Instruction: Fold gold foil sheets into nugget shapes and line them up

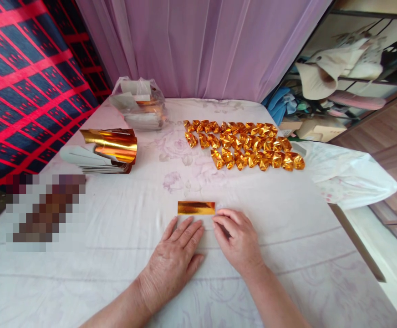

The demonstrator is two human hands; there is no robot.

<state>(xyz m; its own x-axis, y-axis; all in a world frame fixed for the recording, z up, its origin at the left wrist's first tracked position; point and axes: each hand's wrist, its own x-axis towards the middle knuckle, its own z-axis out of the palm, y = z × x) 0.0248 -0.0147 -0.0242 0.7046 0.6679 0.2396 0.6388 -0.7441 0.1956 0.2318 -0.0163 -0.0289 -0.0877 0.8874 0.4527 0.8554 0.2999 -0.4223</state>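
Gold paper strip (196,207) just beyond both fingers (189,226)

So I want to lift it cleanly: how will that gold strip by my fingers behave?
The gold strip looks thin and flat, so probably very light and floppy. Its shiny foil face likely slips and creases easily.

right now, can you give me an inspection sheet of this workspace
surface: table under a pale floral cloth
job's things: gold foil strip lying flat; rows of folded gold pieces; curled gold sheets on a paper stack
clutter: clear plastic bag at the back; white bag at the table's right edge
hands: left hand and right hand flat on the cloth, just below the strip
cables: nothing seen
surroundings: purple curtain; shelves with clothes
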